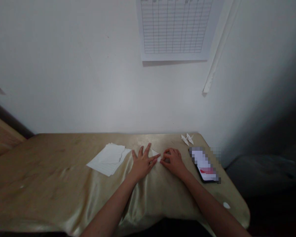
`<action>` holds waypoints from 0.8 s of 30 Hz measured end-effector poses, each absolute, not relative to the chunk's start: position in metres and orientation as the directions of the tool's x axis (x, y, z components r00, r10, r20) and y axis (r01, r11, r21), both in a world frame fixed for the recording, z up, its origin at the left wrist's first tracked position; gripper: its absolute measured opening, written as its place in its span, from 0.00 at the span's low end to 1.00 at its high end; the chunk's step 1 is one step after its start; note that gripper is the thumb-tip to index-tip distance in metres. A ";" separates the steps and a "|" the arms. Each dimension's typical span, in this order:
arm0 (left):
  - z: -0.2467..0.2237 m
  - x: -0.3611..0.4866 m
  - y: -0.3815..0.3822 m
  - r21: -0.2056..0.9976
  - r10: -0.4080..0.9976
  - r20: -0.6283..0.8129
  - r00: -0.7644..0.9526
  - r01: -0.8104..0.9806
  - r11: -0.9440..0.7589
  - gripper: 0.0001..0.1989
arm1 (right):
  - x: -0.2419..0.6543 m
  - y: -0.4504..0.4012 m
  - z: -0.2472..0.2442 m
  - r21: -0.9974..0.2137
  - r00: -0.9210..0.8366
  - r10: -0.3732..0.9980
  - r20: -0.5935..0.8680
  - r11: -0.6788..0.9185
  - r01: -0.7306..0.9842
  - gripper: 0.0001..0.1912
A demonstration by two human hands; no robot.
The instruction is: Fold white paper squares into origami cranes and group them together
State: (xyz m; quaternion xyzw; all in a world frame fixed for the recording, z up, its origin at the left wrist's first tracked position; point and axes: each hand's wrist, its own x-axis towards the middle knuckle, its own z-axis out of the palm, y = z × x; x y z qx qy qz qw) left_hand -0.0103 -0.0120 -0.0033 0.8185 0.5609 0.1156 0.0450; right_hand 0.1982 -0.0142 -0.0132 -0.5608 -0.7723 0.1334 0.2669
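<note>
From my remote view, I have both hands over the cloth-covered table [51, 184], right of its middle and nearer the far edge than the near one. Between them, on the cloth, lies a small folded white paper [154, 152], partly hidden by my fingers. My left hand [142, 163] is palm down with its fingers fanned wide, the index finger and thumb reaching onto the paper. My right hand [174, 162] has its fingers bent inward, their tips close to the thumb at the paper's right side; I cannot tell whether they pinch it.

Left of my left hand I see a loose stack of white sheets [111, 156], fanned unevenly. Two small folded paper figures [187, 139] sit near the far right corner. A phone [204, 166] with a lit screen lies near the right edge, and a white scrap [226, 205] near the near right corner. Beyond the far edge, a printed grid sheet [174, 29] hangs on the wall [88, 82].
</note>
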 end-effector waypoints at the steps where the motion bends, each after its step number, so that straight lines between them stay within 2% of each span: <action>1: -0.003 -0.010 -0.012 0.199 0.931 0.139 0.336 0.912 -0.359 0.19 | 0.198 -0.014 -0.013 -0.506 -0.226 0.937 0.266 0.335 0.795 0.04; 13: -0.004 -0.011 -0.005 0.231 0.957 0.135 0.256 0.931 -0.281 0.21 | 0.198 -0.015 -0.012 -0.497 -0.224 0.932 0.286 0.344 0.797 0.04; 19: -0.003 -0.013 -0.002 0.226 0.973 0.136 0.188 0.950 -0.215 0.28 | 0.198 -0.014 -0.013 -0.494 -0.221 0.934 0.282 0.338 0.801 0.04; 24: -0.004 -0.013 -0.001 0.210 0.975 0.134 0.176 0.957 -0.201 0.30 | 0.198 -0.014 -0.013 -0.482 -0.230 0.934 0.272 0.339 0.808 0.04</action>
